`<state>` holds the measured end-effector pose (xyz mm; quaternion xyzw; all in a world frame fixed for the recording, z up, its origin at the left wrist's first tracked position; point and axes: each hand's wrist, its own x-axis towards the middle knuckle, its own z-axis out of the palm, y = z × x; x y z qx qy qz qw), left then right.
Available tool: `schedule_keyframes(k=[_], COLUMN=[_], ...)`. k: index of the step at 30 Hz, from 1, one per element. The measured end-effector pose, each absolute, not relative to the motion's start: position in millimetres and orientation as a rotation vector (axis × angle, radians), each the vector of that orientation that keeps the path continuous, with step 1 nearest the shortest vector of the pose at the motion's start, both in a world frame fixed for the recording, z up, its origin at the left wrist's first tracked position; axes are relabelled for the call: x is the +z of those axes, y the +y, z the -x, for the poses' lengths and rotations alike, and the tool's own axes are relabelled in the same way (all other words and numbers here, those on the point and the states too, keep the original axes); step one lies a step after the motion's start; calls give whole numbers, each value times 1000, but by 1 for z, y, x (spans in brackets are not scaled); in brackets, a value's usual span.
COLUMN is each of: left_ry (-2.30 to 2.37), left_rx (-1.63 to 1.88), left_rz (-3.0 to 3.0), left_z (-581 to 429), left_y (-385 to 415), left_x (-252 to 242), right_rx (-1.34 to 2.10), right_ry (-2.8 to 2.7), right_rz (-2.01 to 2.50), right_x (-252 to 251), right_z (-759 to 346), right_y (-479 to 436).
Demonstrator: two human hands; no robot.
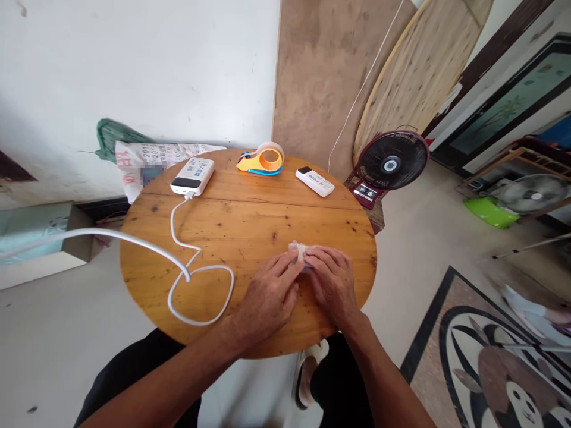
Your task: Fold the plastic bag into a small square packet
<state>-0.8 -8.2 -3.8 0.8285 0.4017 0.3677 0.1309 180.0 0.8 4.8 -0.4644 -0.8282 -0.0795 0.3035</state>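
Near the front right of the round wooden table (263, 220), both hands close on a small bundle in clear plastic wrap (301, 250). My left hand (272, 291) grips its left side, thumb and fingers pressed together. From the right, my right hand (332, 279) curls its fingers over the other side. What lies inside the wrap is mostly hidden by my fingers. Beyond the hands, an orange tape dispenser (261, 160) with a roll of clear tape stands at the table's far edge.
A white power bank (193, 176) sits at the far left, its white cable (200, 324) looping across the table and off to the left. Another white device (314, 181) lies at the far right. A dark red fan (392, 163) stands beside the table; a wall rises behind.
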Motion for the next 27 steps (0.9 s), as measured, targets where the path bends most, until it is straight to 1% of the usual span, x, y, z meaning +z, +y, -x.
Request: schedule_keyframes(k=[10,18,27], left_ry=[1175,1209,1171], left_rx=[1044,1089,1101], left_rz=[-2386,-2368,-2362], left_z=[1,2,2], left_y=[-9,-11,-10], left_x=[-3,-3,-3], right_rx=[-128,-107,-87], right_ry=[-2023,-1898,-2100], right_rz=[1169,1263,1364], right_x=[5,5,0], right_z=[-185,-187,-185], right_y=[-1,0,-2])
